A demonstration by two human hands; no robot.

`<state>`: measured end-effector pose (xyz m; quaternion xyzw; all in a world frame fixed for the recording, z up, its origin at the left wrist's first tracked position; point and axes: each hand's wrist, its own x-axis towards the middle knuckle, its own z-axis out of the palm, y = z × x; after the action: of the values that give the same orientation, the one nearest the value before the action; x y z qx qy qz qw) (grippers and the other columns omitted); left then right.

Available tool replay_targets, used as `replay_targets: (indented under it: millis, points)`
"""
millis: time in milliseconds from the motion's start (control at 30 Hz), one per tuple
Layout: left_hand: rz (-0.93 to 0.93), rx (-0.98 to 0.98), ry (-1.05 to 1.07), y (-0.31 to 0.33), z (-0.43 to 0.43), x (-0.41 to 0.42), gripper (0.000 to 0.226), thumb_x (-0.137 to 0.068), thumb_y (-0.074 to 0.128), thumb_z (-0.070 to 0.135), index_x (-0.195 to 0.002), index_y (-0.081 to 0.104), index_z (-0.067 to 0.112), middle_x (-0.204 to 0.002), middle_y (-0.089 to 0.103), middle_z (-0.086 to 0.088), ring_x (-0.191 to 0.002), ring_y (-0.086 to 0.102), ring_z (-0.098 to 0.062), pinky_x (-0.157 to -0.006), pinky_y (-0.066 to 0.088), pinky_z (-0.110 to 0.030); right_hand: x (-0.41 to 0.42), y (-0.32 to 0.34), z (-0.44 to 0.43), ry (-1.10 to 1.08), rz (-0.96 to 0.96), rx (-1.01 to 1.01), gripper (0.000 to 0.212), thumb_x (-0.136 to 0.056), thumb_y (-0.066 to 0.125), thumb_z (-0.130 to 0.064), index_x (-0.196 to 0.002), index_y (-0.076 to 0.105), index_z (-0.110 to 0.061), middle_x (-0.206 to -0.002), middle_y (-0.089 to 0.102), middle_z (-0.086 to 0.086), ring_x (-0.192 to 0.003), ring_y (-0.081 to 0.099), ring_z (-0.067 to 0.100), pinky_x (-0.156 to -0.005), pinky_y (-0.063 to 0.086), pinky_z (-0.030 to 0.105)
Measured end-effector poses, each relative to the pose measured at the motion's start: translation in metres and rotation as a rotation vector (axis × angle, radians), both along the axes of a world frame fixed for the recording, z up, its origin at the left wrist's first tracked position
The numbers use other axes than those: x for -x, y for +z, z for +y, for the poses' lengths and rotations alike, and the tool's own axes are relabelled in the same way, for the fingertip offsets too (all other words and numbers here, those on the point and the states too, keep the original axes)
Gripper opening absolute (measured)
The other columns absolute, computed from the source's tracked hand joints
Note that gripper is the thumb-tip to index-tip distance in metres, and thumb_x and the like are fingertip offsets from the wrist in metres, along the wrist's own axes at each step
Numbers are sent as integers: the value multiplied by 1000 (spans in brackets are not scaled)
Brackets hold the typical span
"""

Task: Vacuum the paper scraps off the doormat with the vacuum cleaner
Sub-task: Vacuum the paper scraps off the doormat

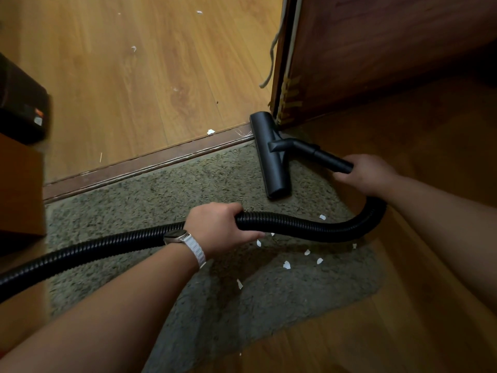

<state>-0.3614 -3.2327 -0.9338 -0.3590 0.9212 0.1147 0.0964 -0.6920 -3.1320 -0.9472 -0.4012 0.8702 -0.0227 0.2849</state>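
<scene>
I see the grey doormat (166, 200) lying on the wooden floor (129, 76) against the threshold. The black hose (295, 224) curves across it. My left hand (223, 227) is closed around the hose mid-length; my right hand (368, 173) is closed around the rigid tube behind the floor nozzle (269, 154), which rests on the mat's far right corner. White paper scraps (286, 264) lie on the mat below the hose.

Shaggy cloth doormat (166, 189), ribbed plastic hose (295, 224)
</scene>
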Motion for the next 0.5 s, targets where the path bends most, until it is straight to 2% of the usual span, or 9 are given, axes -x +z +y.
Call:
replay_targets:
  millis: [167,367,500]
  points:
    - [-4,5,-33,-2,1,-5,69,-65,42,94,-84,57,29,-65,56,11,-64,58,-10,-57,48,-24,-17,2,-5,103,14,-5,27,-92,64,-40,-115,61,-26,-83,61,-2,-71,58,15,-55,39,28]
    - [-8,7,-64,-5,9,-10,67,-66,40,93,-82,55,30,-66,55,12,-65,58,-10,-59,52,-25,-19,8,5,96,14,6,25,-93,64,-38,-114,62,-25,-84,61,-1,-73,59,17,-63,47,32]
    - [-6,5,-76,-5,16,-11,68,-67,40,93,-83,57,30,-66,58,11,-65,59,-9,-58,51,-24,-19,9,20,73,-1,9,26,-94,63,-38,-117,61,-26,-85,62,1,-72,60,17,-61,46,32]
